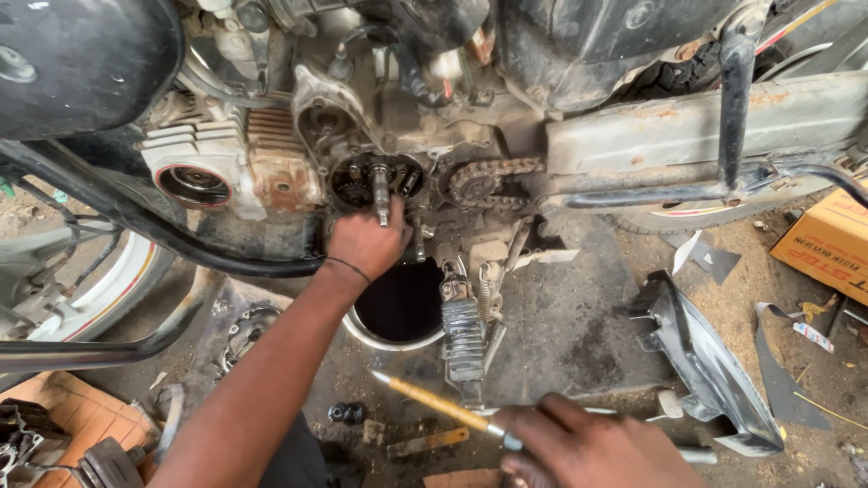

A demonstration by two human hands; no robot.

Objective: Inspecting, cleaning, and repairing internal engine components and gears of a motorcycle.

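Reaching into the open engine case, the left hand (366,239) grips the base of a greasy steel shaft (381,192) jutting from dark gears. The right hand (592,443) holds a yellow-handled screwdriver (438,401), fingers wrapped around it, above the oily floor (561,325).

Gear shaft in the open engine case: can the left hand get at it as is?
Probably yes. The left hand is already up against the case just below the gear shaft, nothing between them. The right hand is away, holding a yellow-handled screwdriver.
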